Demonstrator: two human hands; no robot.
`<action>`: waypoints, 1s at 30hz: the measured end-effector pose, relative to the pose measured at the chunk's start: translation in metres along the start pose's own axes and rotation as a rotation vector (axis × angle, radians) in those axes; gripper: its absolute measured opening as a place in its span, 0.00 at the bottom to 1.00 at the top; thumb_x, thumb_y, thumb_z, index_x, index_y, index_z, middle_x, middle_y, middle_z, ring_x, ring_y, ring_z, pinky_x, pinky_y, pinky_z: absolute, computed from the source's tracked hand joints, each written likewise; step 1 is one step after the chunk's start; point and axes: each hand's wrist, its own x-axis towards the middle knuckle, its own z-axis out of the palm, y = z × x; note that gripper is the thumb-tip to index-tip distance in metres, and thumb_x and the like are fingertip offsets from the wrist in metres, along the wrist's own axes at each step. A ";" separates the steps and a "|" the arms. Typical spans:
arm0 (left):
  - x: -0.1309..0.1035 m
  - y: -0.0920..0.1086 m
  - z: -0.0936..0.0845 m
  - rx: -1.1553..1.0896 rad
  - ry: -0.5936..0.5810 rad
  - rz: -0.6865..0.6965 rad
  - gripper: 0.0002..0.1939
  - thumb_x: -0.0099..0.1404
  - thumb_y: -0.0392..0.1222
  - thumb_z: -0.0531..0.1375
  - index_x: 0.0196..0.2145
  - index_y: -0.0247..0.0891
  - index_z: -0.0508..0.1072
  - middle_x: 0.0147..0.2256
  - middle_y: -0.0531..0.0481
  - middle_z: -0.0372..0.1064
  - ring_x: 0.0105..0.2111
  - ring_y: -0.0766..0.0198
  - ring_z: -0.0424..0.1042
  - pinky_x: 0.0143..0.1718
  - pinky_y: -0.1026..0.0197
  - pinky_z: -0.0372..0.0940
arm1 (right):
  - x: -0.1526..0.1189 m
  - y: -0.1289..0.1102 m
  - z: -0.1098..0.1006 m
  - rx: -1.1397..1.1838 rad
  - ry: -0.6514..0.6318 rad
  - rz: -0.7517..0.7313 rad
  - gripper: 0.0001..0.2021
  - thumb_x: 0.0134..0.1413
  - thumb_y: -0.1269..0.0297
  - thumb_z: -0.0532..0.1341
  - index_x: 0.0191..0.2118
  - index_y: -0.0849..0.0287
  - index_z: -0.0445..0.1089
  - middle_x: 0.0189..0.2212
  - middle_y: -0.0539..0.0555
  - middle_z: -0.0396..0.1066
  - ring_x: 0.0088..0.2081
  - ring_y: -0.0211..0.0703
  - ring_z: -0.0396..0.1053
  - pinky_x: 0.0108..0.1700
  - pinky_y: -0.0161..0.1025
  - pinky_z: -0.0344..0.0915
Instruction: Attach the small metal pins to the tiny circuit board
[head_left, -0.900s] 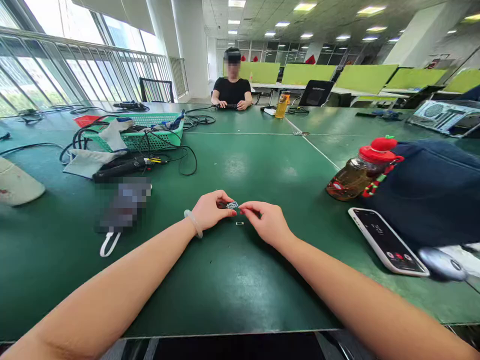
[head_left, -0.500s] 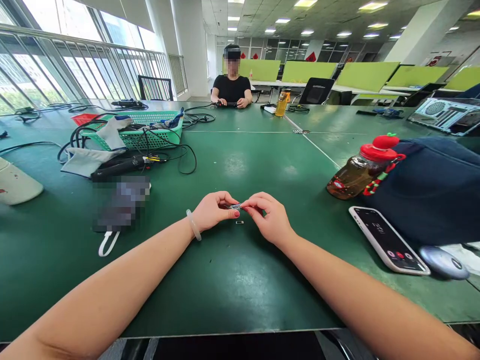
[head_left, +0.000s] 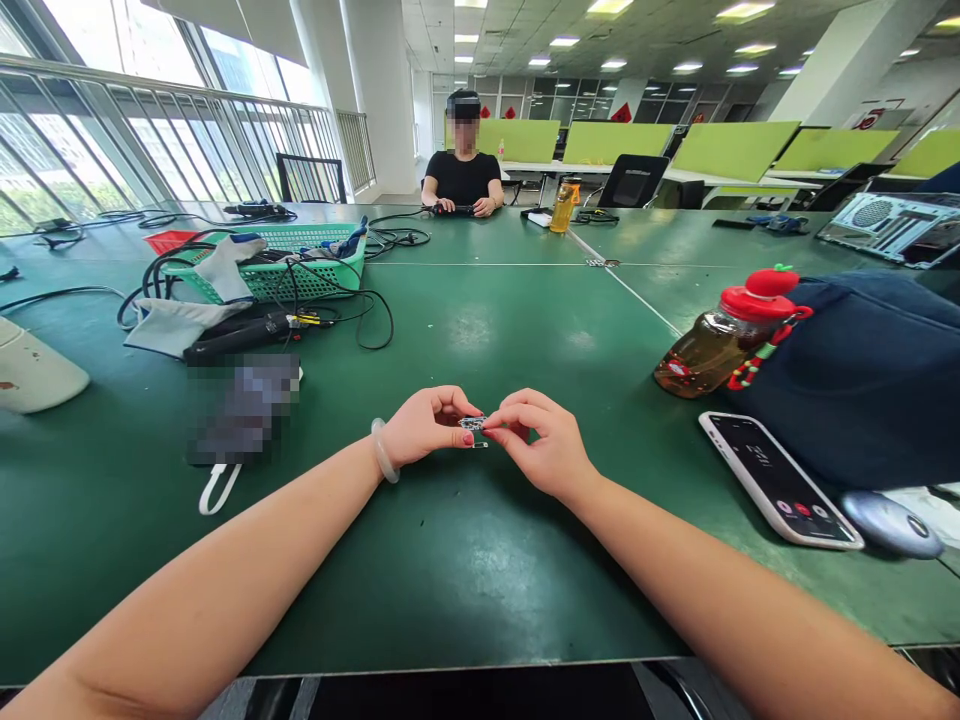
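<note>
Small piece (head_left: 472, 423) moved lower in view, long axis crosswise, fingers (head_left: 517, 411) of both hands (head_left: 553, 447) pinching it

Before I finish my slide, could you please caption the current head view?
Left hand holding a small patterned piece, right hand at its edge, above a green table.
</note>
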 end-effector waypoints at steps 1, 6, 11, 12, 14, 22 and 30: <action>0.000 -0.001 0.000 0.018 0.004 0.002 0.16 0.41 0.37 0.69 0.28 0.32 0.68 0.26 0.52 0.71 0.27 0.69 0.69 0.32 0.63 0.64 | 0.000 0.000 0.000 -0.019 -0.002 -0.013 0.04 0.50 0.68 0.60 0.30 0.56 0.73 0.29 0.50 0.67 0.24 0.31 0.61 0.28 0.31 0.61; 0.005 -0.007 -0.004 0.191 0.131 0.000 0.14 0.45 0.38 0.67 0.29 0.33 0.68 0.29 0.50 0.71 0.29 0.67 0.70 0.36 0.61 0.64 | 0.000 0.009 -0.002 -0.166 -0.102 0.083 0.10 0.52 0.68 0.58 0.41 0.53 0.71 0.30 0.50 0.68 0.28 0.34 0.64 0.32 0.33 0.62; 0.009 -0.011 -0.010 0.321 0.228 -0.029 0.15 0.47 0.40 0.66 0.32 0.33 0.68 0.32 0.45 0.73 0.32 0.64 0.71 0.39 0.57 0.64 | 0.000 0.019 0.000 -0.312 -0.413 0.194 0.08 0.48 0.68 0.61 0.37 0.55 0.72 0.32 0.50 0.68 0.36 0.39 0.65 0.40 0.37 0.61; 0.009 -0.012 -0.010 0.330 0.233 -0.032 0.15 0.47 0.40 0.66 0.32 0.33 0.68 0.33 0.45 0.73 0.32 0.63 0.71 0.39 0.57 0.64 | 0.000 0.019 0.001 -0.321 -0.442 0.195 0.07 0.48 0.68 0.61 0.36 0.55 0.72 0.33 0.51 0.68 0.37 0.39 0.64 0.41 0.37 0.61; 0.009 -0.012 -0.010 0.341 0.236 -0.034 0.15 0.46 0.41 0.66 0.32 0.33 0.68 0.33 0.45 0.73 0.32 0.63 0.71 0.39 0.56 0.64 | 0.000 0.019 0.003 -0.335 -0.468 0.198 0.05 0.49 0.67 0.60 0.35 0.56 0.71 0.32 0.51 0.68 0.38 0.39 0.64 0.41 0.37 0.60; 0.009 -0.012 -0.009 0.354 0.214 -0.041 0.15 0.46 0.40 0.65 0.32 0.33 0.68 0.32 0.47 0.73 0.32 0.65 0.70 0.38 0.57 0.64 | 0.000 0.016 0.004 -0.351 -0.521 0.135 0.05 0.52 0.70 0.58 0.29 0.57 0.69 0.29 0.50 0.66 0.36 0.37 0.62 0.39 0.35 0.58; 0.009 -0.013 -0.009 0.386 0.197 -0.040 0.15 0.46 0.40 0.65 0.32 0.33 0.68 0.32 0.47 0.72 0.32 0.64 0.70 0.38 0.57 0.64 | 0.005 0.019 0.006 -0.325 -0.498 0.257 0.05 0.51 0.70 0.58 0.29 0.58 0.71 0.28 0.50 0.66 0.31 0.35 0.63 0.35 0.33 0.58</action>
